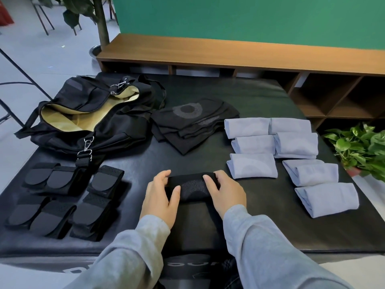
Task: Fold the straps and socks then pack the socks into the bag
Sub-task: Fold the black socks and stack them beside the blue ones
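Both hands grip one rolled black sock (192, 187) near the front edge of the black worktop (260, 205). Left hand (160, 202) clasps its left end, right hand (226, 193) its right end, fingers curled over the top. Sock's long axis runs left-right. Grey sleeves (270, 247) on both arms. Left of the left hand: folded black straps (62, 201), about six, count unsure. Right of the right hand: seven folded light-blue socks (291, 155), folds mostly facing left. Beyond the hands: pile of unfolded black socks (191, 124), grey ring pattern, number unclear. Farther left: open black bag (87, 115), tan lining, metal clips. No legible writing on these; partial letters below the worktop edge, unreadable.
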Available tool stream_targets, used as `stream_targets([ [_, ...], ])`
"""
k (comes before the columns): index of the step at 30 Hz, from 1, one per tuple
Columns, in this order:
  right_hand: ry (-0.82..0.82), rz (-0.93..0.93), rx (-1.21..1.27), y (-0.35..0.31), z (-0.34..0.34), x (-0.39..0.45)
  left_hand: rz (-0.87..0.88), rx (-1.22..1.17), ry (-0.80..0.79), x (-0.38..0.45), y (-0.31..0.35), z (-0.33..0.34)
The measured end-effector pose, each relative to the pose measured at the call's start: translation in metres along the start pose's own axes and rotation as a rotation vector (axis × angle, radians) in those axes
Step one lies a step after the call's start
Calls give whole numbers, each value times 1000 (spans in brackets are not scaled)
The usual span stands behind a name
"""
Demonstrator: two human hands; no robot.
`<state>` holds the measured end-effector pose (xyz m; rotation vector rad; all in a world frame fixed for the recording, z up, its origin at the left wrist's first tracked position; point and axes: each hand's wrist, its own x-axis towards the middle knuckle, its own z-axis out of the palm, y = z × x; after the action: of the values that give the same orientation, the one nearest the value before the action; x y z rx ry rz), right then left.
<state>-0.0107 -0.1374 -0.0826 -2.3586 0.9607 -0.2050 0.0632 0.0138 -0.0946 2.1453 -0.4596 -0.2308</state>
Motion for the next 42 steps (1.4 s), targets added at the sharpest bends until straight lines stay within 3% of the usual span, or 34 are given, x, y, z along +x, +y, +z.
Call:
stream_targets([
  [3, 31, -3, -10, -1, 2, -1, 139, 169, 70, 2, -3, 3],
  [8, 79, -58, 47, 0, 2, -8, 115, 272, 84, 4, -4, 6],
  [13, 483, -565, -211, 5, 21, -8, 113, 332, 81, 3, -4, 8],
  [17, 387, -690, -337, 6, 28, -17, 125, 357, 99, 3, -2, 7],
  [21, 302, -596, -302, 5, 27, -19, 185, 362, 44, 1, -4, 7],
  [31, 372, -375, -232, 34, 7, -40, 474, 333, -173, -20, 9, 12],
  [34, 383, -277, -246, 55, -7, -43, 462, 318, -235, -32, 26, 31],
  [42, 378, -26, -196, 99, -39, -37, 505, 600, -534, -46, 57, 66],
])
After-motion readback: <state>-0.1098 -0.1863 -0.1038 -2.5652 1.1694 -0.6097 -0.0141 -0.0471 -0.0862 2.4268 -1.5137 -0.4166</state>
